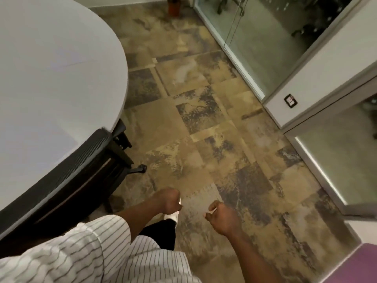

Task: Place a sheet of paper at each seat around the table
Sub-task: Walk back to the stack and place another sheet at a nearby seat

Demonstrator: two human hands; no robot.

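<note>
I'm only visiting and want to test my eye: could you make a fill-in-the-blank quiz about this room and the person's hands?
1. The left hand and right hand hold ____.
2. The black chair is pushed in at the ____.
3. The pot stands on the ____.
4. The sleeve has a ____ pattern.
Missing words: nothing; table; floor; striped.

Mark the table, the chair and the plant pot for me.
table (87, 43): head view, bare top.
chair (67, 168): head view, backrest.
plant pot (173, 8): head view, pot's side.
</note>
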